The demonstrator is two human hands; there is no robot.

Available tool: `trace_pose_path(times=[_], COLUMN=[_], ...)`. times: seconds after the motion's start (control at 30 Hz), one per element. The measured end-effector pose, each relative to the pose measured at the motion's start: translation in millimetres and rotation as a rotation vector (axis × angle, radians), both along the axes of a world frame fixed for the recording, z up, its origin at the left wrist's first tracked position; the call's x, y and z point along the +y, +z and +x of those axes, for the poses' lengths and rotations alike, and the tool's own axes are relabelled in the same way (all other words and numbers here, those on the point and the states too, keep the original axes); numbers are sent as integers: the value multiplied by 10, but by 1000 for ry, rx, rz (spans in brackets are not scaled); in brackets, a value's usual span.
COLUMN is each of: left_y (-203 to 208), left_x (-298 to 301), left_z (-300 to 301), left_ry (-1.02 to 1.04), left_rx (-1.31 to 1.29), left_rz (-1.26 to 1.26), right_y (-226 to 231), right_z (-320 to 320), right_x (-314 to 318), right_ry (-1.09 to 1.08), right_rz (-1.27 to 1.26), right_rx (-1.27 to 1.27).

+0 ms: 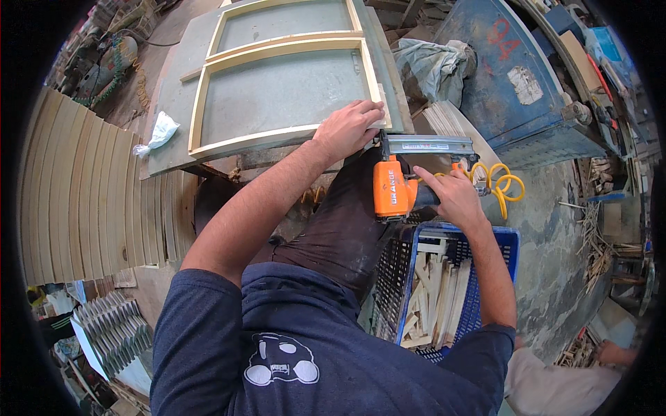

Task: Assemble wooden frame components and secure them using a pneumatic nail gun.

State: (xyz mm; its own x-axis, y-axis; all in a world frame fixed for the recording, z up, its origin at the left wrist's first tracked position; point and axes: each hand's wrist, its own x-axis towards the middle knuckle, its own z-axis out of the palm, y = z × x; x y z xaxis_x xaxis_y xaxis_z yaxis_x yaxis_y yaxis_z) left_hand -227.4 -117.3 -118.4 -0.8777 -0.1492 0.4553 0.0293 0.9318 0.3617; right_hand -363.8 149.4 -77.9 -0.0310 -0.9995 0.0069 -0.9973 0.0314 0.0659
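My left hand (349,127) presses down on the near right corner of a pale wooden frame (263,139) that lies on a grey board (173,104). My right hand (454,196) grips the handle of an orange nail gun (395,186), whose grey magazine (430,145) points at that frame corner from the right. A coiled yellow air hose (503,184) trails from the gun's rear. A second wooden frame (284,21) lies just beyond the first on the same board.
A blue plastic crate (454,291) of short wood strips stands by my right knee. Stacked wood slats (90,187) fill the left. A blue metal machine (513,76) and a grey cloth (433,62) sit at the right. A white rag (158,133) lies on the board's left edge.
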Motion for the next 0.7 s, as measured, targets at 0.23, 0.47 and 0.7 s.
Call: trace_pose_path(times=[0.23, 0.47, 0.7], left_y=[49, 38, 49], left_x=[3, 28, 14], left_z=[4, -10, -6], left_ry=[0, -9, -16], left_rx=[-12, -15, -37], left_rz=[-5, -7, 1], right_y=[-32, -130, -192], right_z=[17, -2, 54], right_x=[4, 57, 59], right_ry=[-18, -9, -6], right_rz=[7, -40, -116], right_rx=[4, -3, -44])
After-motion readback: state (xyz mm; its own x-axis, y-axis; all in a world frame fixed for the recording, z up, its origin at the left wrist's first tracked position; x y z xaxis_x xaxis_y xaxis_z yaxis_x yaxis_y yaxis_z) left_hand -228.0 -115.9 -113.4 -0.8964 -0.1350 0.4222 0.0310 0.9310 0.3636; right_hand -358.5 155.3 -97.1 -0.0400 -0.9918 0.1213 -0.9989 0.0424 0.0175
